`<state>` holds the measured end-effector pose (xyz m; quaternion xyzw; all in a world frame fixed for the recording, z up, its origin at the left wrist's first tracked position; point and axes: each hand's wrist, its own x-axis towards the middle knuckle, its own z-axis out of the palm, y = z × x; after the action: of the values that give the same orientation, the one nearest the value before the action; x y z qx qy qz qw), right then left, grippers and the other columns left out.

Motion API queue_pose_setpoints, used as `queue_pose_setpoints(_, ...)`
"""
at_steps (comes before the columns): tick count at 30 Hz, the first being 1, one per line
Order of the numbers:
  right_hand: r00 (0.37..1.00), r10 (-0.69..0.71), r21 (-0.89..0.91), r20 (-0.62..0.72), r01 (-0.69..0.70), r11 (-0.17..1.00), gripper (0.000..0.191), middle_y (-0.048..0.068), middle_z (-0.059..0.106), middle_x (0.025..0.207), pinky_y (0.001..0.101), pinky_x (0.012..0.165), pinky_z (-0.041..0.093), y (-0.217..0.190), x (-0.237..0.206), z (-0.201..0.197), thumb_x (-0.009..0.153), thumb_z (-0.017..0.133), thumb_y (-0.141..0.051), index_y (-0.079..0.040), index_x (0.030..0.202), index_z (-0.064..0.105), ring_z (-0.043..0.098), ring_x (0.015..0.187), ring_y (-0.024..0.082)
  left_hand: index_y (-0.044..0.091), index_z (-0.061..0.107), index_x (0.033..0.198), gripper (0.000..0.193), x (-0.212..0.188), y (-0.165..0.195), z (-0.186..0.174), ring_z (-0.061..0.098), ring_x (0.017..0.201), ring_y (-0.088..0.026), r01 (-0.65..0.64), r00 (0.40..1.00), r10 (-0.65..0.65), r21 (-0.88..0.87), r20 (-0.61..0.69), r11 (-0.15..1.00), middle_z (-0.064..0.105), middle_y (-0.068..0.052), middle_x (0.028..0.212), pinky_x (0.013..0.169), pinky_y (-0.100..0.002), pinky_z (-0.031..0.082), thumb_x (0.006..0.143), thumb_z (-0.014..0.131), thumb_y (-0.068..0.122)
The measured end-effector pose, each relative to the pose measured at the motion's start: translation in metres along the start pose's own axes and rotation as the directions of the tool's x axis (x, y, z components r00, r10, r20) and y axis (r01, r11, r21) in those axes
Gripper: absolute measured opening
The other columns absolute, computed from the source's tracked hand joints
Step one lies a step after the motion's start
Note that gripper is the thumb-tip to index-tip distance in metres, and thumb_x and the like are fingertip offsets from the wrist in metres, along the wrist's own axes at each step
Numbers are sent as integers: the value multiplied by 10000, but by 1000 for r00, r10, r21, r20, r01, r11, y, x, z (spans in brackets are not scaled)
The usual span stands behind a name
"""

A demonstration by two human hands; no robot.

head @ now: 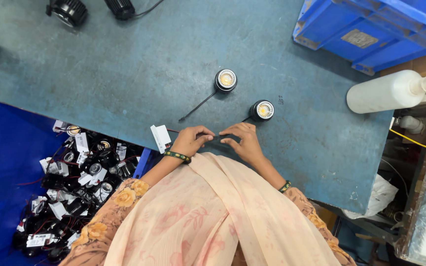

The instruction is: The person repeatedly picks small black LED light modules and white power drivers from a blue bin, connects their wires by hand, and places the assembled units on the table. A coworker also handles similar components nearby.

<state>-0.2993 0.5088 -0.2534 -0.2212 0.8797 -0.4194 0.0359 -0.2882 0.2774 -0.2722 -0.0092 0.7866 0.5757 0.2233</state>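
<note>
Hands: left hand (189, 140) and right hand (242, 140) meet at table (124, 74) edge, fingers pinched shut on black lead (220, 136) of near lamp (262, 110). Bin (6, 162), lower left: lamps. Bottle (385, 91), right. Second lamp (226, 80). White connector (160, 138) beside left wrist. Step, by judgement: joining lead; next needs fine alignment.

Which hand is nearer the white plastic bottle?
Right. The right hand lies well left of the white bottle; the left hand is farther left still.
</note>
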Motion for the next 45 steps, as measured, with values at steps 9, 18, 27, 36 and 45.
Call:
queue_pose_setpoints(9, 999, -7, 2, 39, 7, 1000, 219, 24, 737, 1007, 395, 972, 375, 3, -3, 0, 816, 815, -247, -146, 1007, 782, 629, 1031, 229, 47, 768, 1035, 208, 4, -4, -1, 663, 629, -102, -10, 999, 11, -37, 32, 999, 766, -40, 811, 606, -272, 540, 900, 719, 196)
queue_pose_setpoints(18, 996, -75, -103, 44, 79, 992, 217, 33, 728, 987, 406, 964, 379, 1, -3, 1, 816, 816, -235, -143, 1009, 779, 619, 1020, 243, 50, 774, 1038, 203, 1, 2, 2, 658, 620, -112, -1, 1000, -1, 37, 31, 999, 752, -56, 775, 604, -281, 526, 898, 729, 190)
queue_pose_setpoints(27, 1000, 14, -15, 6, -14, 1000, 225, 58, 756, 974, 375, 871, 436, 3, 2, -2, 768, 848, -187, -110, 972, 791, 655, 954, 258, 49, 777, 1008, 177, 15, 6, 11, 672, 654, -111, 14, 1000, -14, 19, -8, 1000, 767, -69, 791, 623, -294, 530, 888, 748, 176)
queue_pose_setpoints(36, 999, 50, 126, 9, -51, 991, 251, 82, 765, 950, 372, 841, 533, 7, 9, 0, 724, 880, -135, -76, 951, 794, 695, 916, 257, 25, 632, 970, 205, 15, 0, 17, 654, 721, -73, -115, 989, 98, -155, -114, 981, 705, -21, 817, 640, -242, 528, 838, 786, 57)
queue_pose_setpoints(45, 996, -93, -44, -7, 93, 995, 284, 85, 740, 1043, 401, 871, 469, -10, 13, -10, 774, 836, -181, -82, 1026, 751, 659, 984, 287, 60, 643, 1002, 183, 16, 2, 5, 713, 749, -178, -102, 994, 103, 31, -22, 994, 740, -73, 857, 669, -329, 554, 879, 753, 139)
